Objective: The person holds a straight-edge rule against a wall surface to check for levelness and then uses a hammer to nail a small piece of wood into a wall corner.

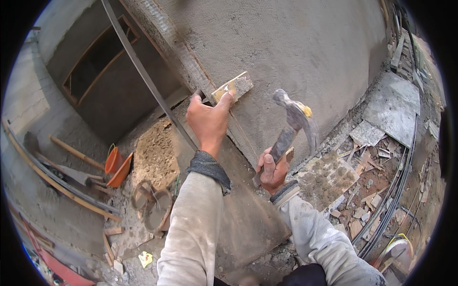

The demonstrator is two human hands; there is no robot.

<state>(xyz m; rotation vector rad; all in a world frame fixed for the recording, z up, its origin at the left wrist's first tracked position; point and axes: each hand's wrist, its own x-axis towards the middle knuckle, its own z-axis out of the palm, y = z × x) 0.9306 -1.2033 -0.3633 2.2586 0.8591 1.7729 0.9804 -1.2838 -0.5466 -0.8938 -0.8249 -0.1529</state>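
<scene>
My left hand (208,120) is closed at the edge of the grey plastered wall (296,52), thumb pressed on a short, mortar-smeared wooden block (241,85). The block lies across a thin strip running down the wall's corner. Something dark shows by my index finger, too small to make out. In my right hand (273,171) is a claw hammer (286,136), gripped low on its handle, its head raised to the right of the block and apart from it. A small bit of wood (289,153) shows just behind my right fingers.
A long flat bar (143,71) slants past on the left. Beyond it are a sand heap (155,155), orange hard-shell containers (114,164) and dirty buckets (160,209). Below my hands lies a board (248,224). Rubble, slabs (393,107) and dark cables (398,188) lie right.
</scene>
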